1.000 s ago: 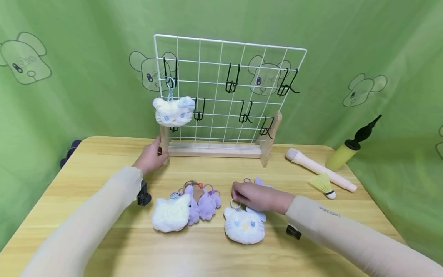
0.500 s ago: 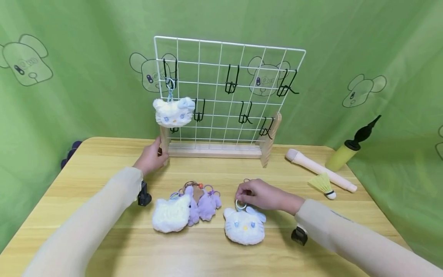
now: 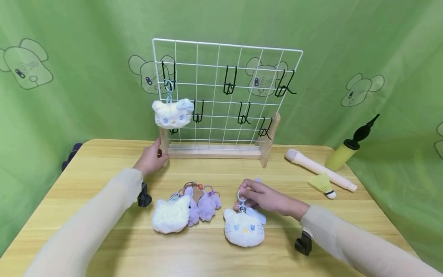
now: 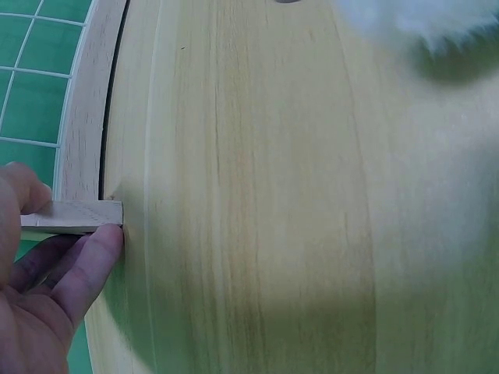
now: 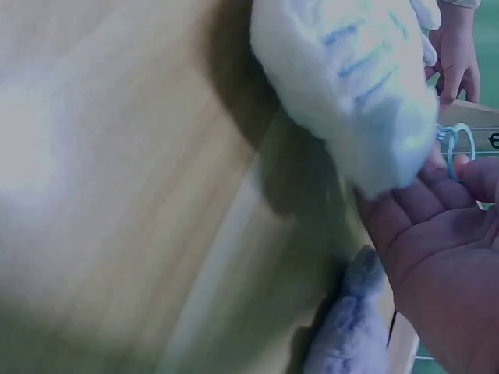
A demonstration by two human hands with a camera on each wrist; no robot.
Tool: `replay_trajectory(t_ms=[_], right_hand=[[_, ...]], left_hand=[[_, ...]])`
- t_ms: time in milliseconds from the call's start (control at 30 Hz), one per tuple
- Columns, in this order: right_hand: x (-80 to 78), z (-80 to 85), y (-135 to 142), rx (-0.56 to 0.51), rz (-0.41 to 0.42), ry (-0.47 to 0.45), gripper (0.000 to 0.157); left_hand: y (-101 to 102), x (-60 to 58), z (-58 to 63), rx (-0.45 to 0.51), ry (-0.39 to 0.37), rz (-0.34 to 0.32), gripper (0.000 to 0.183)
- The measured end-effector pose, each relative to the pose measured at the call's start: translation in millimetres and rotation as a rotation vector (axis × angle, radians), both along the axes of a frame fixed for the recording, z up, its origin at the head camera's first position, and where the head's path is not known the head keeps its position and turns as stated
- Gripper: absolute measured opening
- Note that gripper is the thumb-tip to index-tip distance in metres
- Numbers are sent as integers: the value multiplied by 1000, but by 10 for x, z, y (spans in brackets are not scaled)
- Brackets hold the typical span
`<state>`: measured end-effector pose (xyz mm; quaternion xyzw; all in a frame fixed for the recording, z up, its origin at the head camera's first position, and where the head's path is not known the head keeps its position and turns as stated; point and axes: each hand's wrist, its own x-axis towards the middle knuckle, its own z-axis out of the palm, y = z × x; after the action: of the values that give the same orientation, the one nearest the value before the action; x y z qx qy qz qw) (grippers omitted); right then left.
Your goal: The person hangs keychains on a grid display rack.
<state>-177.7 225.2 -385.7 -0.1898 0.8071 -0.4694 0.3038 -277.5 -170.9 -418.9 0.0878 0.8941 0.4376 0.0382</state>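
My right hand pinches the light-blue ring of a white plush cat-head keychain. In the right wrist view the plush hangs beside the fingers, its ring between thumb and fingers. My left hand grips the left wooden foot of a white wire grid rack; in the left wrist view the thumb and fingers lie on opposite sides of that wood. A matching cat-head keychain hangs from the rack's upper left black hook. A purple plush lies under the right hand, mostly hidden in the head view.
Left of the right hand lie a white plush, purple plush keychains and a brown one. More black hooks sit on the grid. At the right are a microphone, a shuttlecock and a yellow-green pump.
My right hand has shifted slightly right and raised the keychain's ring, which now stands up above the plush. The left hand has stayed on the rack's foot.
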Motion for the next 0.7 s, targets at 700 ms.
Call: replay_trajectory(t_ms=[700], right_hand=[[-360, 851, -248, -232, -291, 507, 24]], left_hand=[[25, 31, 13, -7, 1, 9, 70]])
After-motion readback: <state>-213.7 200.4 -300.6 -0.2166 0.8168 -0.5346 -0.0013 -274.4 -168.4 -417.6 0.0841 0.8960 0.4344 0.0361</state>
